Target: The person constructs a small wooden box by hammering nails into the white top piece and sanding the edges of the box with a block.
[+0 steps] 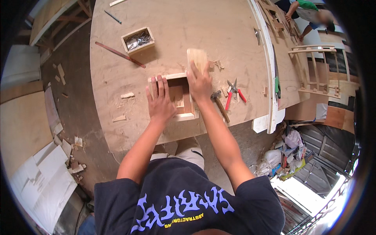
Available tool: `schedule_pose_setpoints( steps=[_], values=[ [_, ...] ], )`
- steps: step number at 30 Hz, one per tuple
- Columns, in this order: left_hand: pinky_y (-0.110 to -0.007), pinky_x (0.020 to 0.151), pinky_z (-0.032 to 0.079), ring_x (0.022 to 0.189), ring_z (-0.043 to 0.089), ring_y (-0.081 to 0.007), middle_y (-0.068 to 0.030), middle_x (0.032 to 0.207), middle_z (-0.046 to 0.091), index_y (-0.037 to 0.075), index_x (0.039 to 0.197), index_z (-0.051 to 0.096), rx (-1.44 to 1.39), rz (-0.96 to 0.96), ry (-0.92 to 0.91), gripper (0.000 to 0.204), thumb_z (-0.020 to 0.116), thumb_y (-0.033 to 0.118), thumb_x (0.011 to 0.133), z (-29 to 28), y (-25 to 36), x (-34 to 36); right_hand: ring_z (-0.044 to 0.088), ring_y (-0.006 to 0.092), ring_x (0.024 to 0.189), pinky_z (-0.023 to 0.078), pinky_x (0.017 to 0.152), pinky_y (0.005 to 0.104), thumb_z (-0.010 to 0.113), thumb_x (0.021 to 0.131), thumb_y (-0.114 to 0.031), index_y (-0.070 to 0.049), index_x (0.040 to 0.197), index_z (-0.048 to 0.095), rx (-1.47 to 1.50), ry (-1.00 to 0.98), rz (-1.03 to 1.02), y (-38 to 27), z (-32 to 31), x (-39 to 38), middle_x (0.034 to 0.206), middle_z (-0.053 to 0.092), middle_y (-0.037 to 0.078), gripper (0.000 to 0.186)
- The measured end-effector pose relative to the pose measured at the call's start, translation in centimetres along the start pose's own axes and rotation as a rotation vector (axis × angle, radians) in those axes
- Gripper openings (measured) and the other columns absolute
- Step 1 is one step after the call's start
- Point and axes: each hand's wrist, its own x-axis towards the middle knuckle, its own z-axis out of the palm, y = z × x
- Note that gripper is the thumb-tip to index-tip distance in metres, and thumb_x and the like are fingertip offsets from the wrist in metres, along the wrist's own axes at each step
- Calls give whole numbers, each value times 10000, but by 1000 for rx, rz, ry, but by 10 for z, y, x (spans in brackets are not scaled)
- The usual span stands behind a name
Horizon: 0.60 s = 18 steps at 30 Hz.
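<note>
A small open wooden box point(181, 98) lies near the table's front edge. My left hand point(160, 98) grips its left side, fingers over the upper rim. My right hand point(199, 84) holds a pale wooden board point(196, 55) at the box's upper right corner, fingers on the board. Just right of the box lie a hammer point(222, 107) with a wooden handle and red-handled cutters point(240, 95), among small wood scraps.
The plywood table point(117, 90) also bears a nail box point(138, 39), a reddish strip point(119, 54), a dark rod point(112, 17) and a long white rail point(270, 70). Another person point(303, 11) works at the upper right near a wooden frame point(313, 91). Offcuts point(60, 72) litter the floor.
</note>
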Motion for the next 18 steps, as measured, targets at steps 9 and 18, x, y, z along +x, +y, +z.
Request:
schedule_pose_setpoints(
  steps=[9, 18],
  values=[
    [-579, 1305, 163, 1665, 140, -360, -181, 1780, 182, -7, 1699, 218, -4, -6, 47, 1092, 671, 309, 757, 5, -9, 3, 497, 488, 1458, 434, 1130, 549, 650, 1010, -395, -275, 1512, 651, -100, -5, -89, 12, -1, -63, 1642, 362, 380, 516],
    [-582, 1309, 155, 1667, 128, -363, -180, 1782, 178, -17, 1696, 213, -15, -21, 31, 1085, 659, 311, 762, 5, -9, 2, 534, 506, 1412, 402, 1182, 556, 688, 990, -380, -291, 1505, 656, -27, -35, -72, 15, -13, -106, 1636, 375, 379, 523]
  ],
)
